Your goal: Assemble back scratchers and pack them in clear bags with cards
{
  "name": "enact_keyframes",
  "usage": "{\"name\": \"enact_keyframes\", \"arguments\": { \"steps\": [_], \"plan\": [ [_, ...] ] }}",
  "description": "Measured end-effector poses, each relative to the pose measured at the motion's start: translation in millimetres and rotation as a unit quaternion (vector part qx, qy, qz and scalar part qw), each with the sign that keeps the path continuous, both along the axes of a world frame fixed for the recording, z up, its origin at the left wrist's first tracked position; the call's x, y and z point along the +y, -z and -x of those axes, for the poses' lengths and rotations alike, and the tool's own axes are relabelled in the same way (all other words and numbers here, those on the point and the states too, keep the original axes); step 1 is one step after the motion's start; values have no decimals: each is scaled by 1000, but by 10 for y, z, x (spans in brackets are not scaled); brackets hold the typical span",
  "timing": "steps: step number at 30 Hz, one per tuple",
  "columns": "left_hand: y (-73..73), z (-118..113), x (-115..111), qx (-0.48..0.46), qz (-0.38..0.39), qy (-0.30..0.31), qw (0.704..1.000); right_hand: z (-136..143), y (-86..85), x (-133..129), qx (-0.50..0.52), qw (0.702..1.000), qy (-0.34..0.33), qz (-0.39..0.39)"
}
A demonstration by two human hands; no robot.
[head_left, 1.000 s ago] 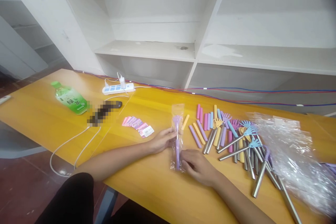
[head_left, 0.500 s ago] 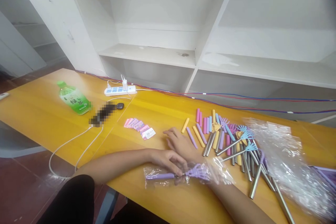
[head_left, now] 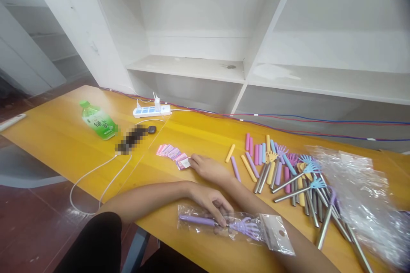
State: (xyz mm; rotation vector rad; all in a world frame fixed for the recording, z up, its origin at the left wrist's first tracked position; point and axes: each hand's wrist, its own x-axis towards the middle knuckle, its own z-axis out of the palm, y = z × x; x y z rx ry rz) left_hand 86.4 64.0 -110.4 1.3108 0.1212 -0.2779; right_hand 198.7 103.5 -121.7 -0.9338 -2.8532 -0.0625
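My left hand (head_left: 213, 202) is closed on a clear plastic bag with a purple back scratcher (head_left: 245, 227) inside. The packed scratcher lies level above the near part of the table, its claw to the right and the bag's holed header (head_left: 278, 232) over my right forearm. Reaching across beyond it, my right hand (head_left: 209, 169) has its bent fingertips on the end card (head_left: 183, 164) of a fanned row of small pink and purple cards (head_left: 169, 152); its thumb is hidden. Right of that hand lie loose coloured handle sleeves (head_left: 249, 168) and metal back scratchers (head_left: 307, 183).
Clear plastic bags (head_left: 365, 196) are heaped at the right. A green drink bottle (head_left: 99, 121), a white power strip (head_left: 152, 111) and a white cable (head_left: 75, 183) are on the left half of the table (head_left: 48, 132). White shelving (head_left: 188, 68) stands behind.
My right hand has moved left onto the end card. My left hand keeps its hold on the bagged back scratcher, whose header now shows flat and tilted down. The view has shifted slightly.
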Motion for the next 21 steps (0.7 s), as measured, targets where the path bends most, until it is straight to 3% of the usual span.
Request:
{"name": "enact_keyframes", "arguments": {
  "steps": [8,15,17,18,21],
  "plan": [
    [-45,3,22,-5,0,21,1000,-91,-45,-2,23,1000,16,-10],
    [-107,7,21,0,26,14,1000,-189,-79,-35,130,990,60,1],
    [-109,20,27,-2,36,1,999,-283,-139,-43,256,958,118,57],
    [-100,28,30,0,43,-11,999,-346,-171,-53,332,924,150,112],
    [-48,39,37,8,58,-94,994,-592,-265,-122,505,779,228,292]
  ]
}}
